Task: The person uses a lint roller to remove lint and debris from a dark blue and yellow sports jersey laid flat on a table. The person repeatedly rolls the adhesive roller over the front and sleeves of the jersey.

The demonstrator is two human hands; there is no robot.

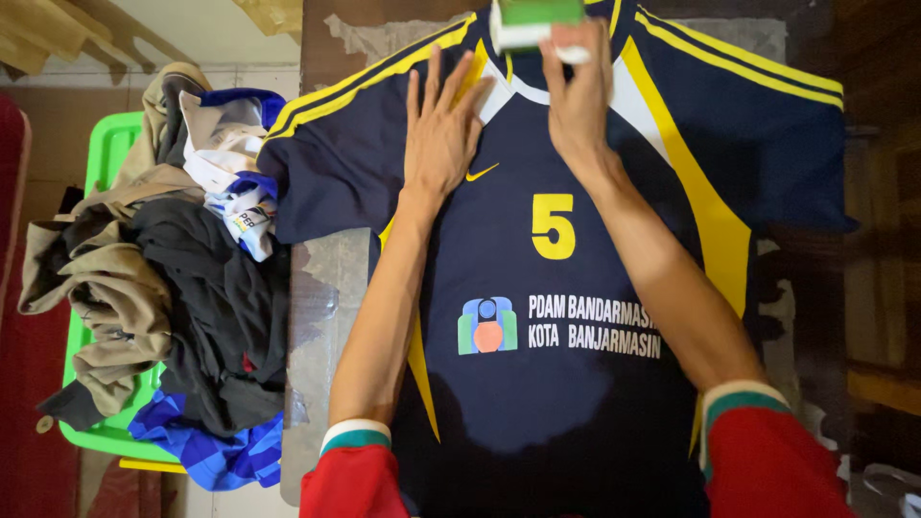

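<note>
Nearest the camera, two red sleeves point(758, 460) with green-and-white cuffs sit at 6 o'clock, the bare forearms running up toward 12. They cross a dark navy sports jersey point(537, 384) with yellow stripes, spread flat and front up on a table point(321, 288) whose worn top shows at the shirt's 9 o'clock edge. The left hand point(439, 134) lies palm down on the jersey's chest near the collar, fingers spread apart and pressing the cloth. The right hand point(578, 96), at 12 o'clock just beside it, has its fingers closed on a small green-and-white object point(532, 21) held over the collar; I cannot tell what kind of object it is. At 9 o'clock, well apart from the hands, a green plastic basket point(106, 163) holds a heap of clothes point(182, 288) in tan, black, white and blue
</note>
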